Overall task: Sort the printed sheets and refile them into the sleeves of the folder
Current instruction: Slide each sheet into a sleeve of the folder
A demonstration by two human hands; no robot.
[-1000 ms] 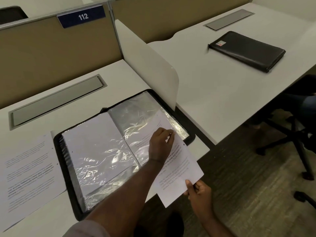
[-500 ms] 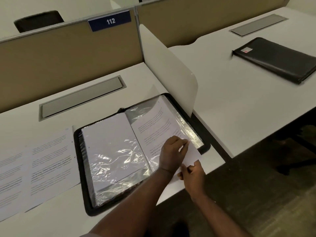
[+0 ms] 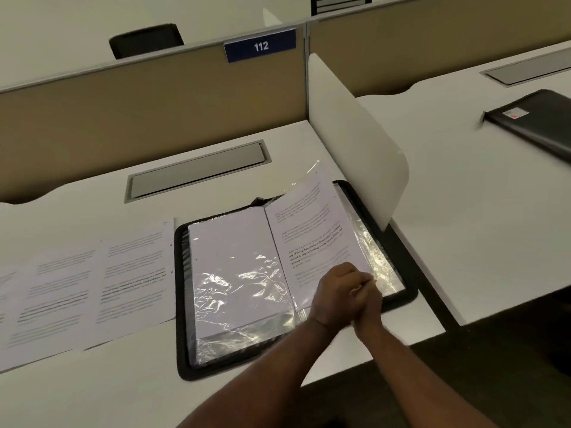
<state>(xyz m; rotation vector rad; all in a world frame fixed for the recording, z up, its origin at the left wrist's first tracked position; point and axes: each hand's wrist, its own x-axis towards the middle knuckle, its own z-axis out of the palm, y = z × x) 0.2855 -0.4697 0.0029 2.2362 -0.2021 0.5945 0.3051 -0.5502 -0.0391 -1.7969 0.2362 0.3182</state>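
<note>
Left hand (image 3: 338, 293) and right hand (image 3: 367, 307) meet low centre-right, fingers curled, pinching the printed sheet's (image 3: 309, 236) near edge — we judge it nearly seated in the folder's (image 3: 408, 291) right sleeve (image 3: 378, 261); loose sheets (image 3: 92, 288) wait at left.

One open folder (image 3: 411, 291), one closed black folder (image 3: 537, 125), three loose printed sheets (image 3: 133, 273), two hands (image 3: 340, 291), two grey desk hatches (image 3: 197, 171), one number plate (image 3: 260, 46).

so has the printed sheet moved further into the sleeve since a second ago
Yes. The printed sheet slid up into the sleeve of the open folder; it no longer overhangs the desk's front edge.
</note>
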